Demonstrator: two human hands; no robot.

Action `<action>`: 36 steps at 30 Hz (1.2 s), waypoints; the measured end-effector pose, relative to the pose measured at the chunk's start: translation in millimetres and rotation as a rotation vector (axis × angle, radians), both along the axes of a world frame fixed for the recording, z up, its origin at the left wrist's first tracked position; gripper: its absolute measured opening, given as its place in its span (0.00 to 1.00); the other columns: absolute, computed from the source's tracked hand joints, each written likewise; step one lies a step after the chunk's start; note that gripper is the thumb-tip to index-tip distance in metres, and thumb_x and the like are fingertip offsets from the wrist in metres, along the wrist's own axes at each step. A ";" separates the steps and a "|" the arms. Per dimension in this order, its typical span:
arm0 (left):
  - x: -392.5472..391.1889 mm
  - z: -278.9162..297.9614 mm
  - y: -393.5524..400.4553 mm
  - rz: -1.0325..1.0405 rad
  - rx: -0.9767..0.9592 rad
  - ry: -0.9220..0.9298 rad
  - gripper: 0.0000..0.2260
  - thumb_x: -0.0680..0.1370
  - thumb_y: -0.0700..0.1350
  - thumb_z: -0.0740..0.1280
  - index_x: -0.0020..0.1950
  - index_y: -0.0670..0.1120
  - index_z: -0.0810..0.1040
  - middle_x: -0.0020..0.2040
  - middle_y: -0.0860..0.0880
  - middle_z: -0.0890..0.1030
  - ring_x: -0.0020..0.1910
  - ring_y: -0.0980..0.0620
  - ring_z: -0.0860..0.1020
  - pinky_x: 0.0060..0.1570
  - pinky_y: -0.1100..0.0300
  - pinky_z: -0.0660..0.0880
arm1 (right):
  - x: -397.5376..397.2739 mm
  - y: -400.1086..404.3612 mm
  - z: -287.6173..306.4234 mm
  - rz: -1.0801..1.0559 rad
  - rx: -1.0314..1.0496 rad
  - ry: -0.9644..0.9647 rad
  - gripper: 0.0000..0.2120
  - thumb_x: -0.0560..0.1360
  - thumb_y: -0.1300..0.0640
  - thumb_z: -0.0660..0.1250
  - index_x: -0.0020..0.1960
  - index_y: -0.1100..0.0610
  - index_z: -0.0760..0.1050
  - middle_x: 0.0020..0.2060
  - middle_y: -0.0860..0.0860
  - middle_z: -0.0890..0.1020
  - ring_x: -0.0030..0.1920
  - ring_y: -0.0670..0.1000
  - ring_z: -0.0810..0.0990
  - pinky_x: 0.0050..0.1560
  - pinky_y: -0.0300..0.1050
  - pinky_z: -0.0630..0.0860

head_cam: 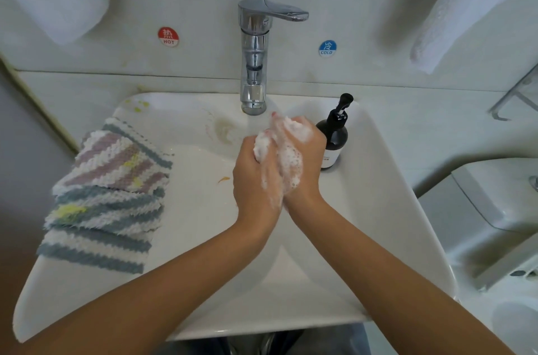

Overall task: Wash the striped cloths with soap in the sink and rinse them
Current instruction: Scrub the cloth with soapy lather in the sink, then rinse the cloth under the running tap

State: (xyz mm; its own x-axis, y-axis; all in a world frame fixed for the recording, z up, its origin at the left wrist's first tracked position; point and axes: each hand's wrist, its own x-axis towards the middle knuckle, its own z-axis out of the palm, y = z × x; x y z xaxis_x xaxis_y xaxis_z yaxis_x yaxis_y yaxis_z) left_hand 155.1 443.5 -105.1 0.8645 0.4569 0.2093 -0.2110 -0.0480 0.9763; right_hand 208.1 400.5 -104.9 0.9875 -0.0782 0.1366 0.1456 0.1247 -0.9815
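Over the white sink [375, 209], the left hand [253, 180] and right hand [302, 157] press together under the chrome faucet [254, 63], both covered in white soap foam [286, 157]; whether a cloth lies inside the foam cannot be told. A stack of striped cloths [107, 194], purple on top and blue-grey below with yellow stains, hangs over the sink's left rim. A black pump soap bottle [334, 136] stands just beside the right hand. On the wall are a red HOT sticker [168, 36] and a blue COLD sticker [327, 48].

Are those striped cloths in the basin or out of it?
Out: the striped cloths lie stacked on the sink rim, left of both soapy hands.
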 end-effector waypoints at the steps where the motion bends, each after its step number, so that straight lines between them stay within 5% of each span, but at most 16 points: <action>1: 1.4 -2.6 2.1 0.021 0.013 -0.003 0.05 0.75 0.50 0.56 0.48 0.54 0.71 0.39 0.58 0.75 0.37 0.64 0.74 0.41 0.69 0.71 | -2.0 -1.0 1.2 0.019 -0.045 -0.017 0.23 0.71 0.64 0.71 0.25 0.47 0.66 0.22 0.40 0.67 0.28 0.47 0.65 0.33 0.45 0.66; 6: 14.9 -4.6 10.5 0.151 0.052 0.087 0.12 0.79 0.39 0.61 0.38 0.52 0.69 0.29 0.60 0.74 0.29 0.62 0.72 0.32 0.61 0.70 | -5.0 -1.2 2.7 0.021 -0.137 0.010 0.22 0.73 0.68 0.69 0.29 0.50 0.62 0.23 0.42 0.65 0.29 0.46 0.64 0.33 0.44 0.65; 10: 27.4 0.9 20.6 0.143 0.008 0.115 0.13 0.79 0.39 0.63 0.35 0.47 0.70 0.29 0.55 0.71 0.30 0.55 0.70 0.32 0.57 0.70 | -4.1 -3.1 10.5 -0.008 -0.254 0.006 0.20 0.78 0.55 0.66 0.30 0.49 0.62 0.24 0.42 0.67 0.32 0.48 0.66 0.36 0.49 0.67; 14: 31.9 7.3 28.2 0.130 -0.160 0.155 0.16 0.79 0.39 0.62 0.32 0.43 0.65 0.28 0.52 0.63 0.29 0.55 0.62 0.30 0.62 0.63 | -8.7 -8.4 37.4 -0.206 -0.394 -0.287 0.06 0.79 0.49 0.64 0.49 0.52 0.72 0.35 0.38 0.76 0.37 0.35 0.76 0.41 0.35 0.72; 16: 34.4 6.2 33.6 0.099 -0.187 0.239 0.15 0.77 0.39 0.61 0.31 0.44 0.65 0.28 0.52 0.64 0.30 0.52 0.63 0.32 0.57 0.66 | -1.1 -13.0 56.9 -0.281 -0.414 -0.447 0.15 0.77 0.48 0.66 0.59 0.54 0.72 0.40 0.41 0.79 0.40 0.38 0.79 0.42 0.37 0.76; 19: 36.4 3.6 40.0 -0.025 -0.118 0.380 0.11 0.72 0.46 0.61 0.29 0.48 0.68 0.29 0.51 0.70 0.33 0.46 0.74 0.39 0.41 0.80 | 18.0 -15.3 87.0 -0.199 -0.748 -0.628 0.28 0.74 0.40 0.65 0.68 0.55 0.70 0.45 0.46 0.82 0.38 0.45 0.81 0.38 0.43 0.78; 22: 35.0 1.2 42.9 -0.083 0.097 0.363 0.09 0.69 0.50 0.58 0.32 0.48 0.68 0.33 0.47 0.71 0.35 0.47 0.72 0.44 0.36 0.77 | 37.1 -15.4 107.3 -0.164 -1.055 -0.768 0.22 0.77 0.41 0.64 0.63 0.54 0.77 0.45 0.47 0.84 0.39 0.49 0.82 0.41 0.48 0.79; 27: 35.8 5.1 43.4 -0.132 0.123 0.367 0.09 0.69 0.49 0.59 0.30 0.48 0.66 0.32 0.46 0.69 0.34 0.47 0.70 0.43 0.33 0.77 | 57.2 -18.7 109.3 -0.389 -1.146 -0.903 0.19 0.78 0.44 0.61 0.59 0.56 0.78 0.34 0.54 0.84 0.32 0.59 0.81 0.35 0.53 0.78; 32: 30.9 8.6 36.1 -0.161 0.193 0.312 0.12 0.72 0.48 0.59 0.29 0.48 0.65 0.27 0.52 0.69 0.31 0.49 0.70 0.36 0.53 0.70 | 71.8 -29.9 112.2 -0.442 -1.096 -0.989 0.18 0.77 0.44 0.64 0.44 0.57 0.82 0.29 0.52 0.82 0.28 0.56 0.78 0.29 0.48 0.74; 36: 31.3 6.9 34.5 -0.182 0.191 0.280 0.10 0.69 0.51 0.58 0.32 0.47 0.65 0.30 0.49 0.69 0.31 0.49 0.69 0.36 0.54 0.67 | 78.2 -29.4 112.2 -0.422 -1.097 -1.042 0.21 0.79 0.44 0.61 0.38 0.58 0.80 0.26 0.52 0.79 0.26 0.57 0.77 0.27 0.50 0.75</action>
